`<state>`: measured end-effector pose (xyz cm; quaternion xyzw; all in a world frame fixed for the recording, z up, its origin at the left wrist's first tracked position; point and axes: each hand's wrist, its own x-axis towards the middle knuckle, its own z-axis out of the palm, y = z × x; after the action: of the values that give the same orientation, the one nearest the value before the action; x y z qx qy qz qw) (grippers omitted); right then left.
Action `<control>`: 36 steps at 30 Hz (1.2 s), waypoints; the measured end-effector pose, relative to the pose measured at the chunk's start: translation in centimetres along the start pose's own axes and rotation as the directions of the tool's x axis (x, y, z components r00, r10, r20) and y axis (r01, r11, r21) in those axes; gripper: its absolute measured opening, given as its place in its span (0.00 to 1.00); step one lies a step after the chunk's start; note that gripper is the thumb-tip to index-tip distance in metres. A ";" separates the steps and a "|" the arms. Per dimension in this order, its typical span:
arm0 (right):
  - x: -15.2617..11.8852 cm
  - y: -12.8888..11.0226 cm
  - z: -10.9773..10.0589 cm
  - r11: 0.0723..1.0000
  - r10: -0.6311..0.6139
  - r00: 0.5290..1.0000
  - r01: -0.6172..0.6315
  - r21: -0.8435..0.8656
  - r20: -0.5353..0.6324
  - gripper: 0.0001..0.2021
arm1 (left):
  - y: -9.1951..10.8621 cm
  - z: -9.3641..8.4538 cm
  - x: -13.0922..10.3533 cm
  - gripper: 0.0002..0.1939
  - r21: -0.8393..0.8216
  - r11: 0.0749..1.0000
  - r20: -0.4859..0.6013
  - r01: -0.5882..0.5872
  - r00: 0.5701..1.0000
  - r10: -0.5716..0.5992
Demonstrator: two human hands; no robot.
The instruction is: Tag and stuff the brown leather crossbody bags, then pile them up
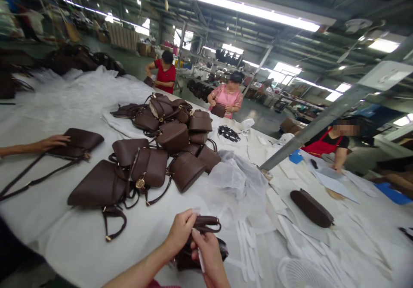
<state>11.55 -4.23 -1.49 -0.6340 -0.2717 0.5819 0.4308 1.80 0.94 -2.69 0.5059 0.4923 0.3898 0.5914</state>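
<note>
At the lower middle, a dark brown bag lies on the white table, partly hidden beneath my hands. Its looped brown strap sticks out to the right above it. My left hand is closed at the strap's left end, with a bit of whitish material at its fingertips. Just below and to the right, my right hand is closed round a thin white strip, its thumb close to the strap. The fingertips of both hands nearly meet.
A pile of brown bags covers the table's middle. Another person's hand rests on a bag at left. White strips, a white basket, a dark brown case and a slanting metal post stand right. Three people work across.
</note>
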 end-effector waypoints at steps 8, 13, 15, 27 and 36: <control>-1.9 -1.8 -3.0 0.883 -0.297 0.942 0.333 -0.330 0.156 0.18 | 0.2 -0.3 0.2 0.17 0.190 0.975 0.102 -0.116 0.990 0.098; -2.0 -3.1 -3.4 0.979 -0.199 0.920 0.205 0.020 0.336 0.30 | 0.0 -0.4 -0.2 0.16 0.178 0.971 0.095 -0.158 0.985 0.143; -1.8 -3.1 -3.6 0.977 -0.193 0.945 0.210 -0.038 0.265 0.22 | 0.5 -0.4 -0.5 0.16 0.173 0.969 0.088 -0.177 0.983 0.164; -1.5 -3.2 -2.8 1.000 0.019 0.998 -0.019 0.000 0.068 0.25 | 1.1 -0.4 -2.0 0.14 0.291 0.915 0.169 -0.281 0.956 0.240; -1.2 -2.5 -3.1 0.999 -0.027 0.997 0.025 0.030 0.078 0.28 | 1.0 -0.7 -2.4 0.14 0.373 0.839 0.317 -0.397 0.904 0.287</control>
<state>14.75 -4.74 1.16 -0.6010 -0.2881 0.6044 0.4364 0.63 -1.05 -1.22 0.7481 0.3888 0.3055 0.4425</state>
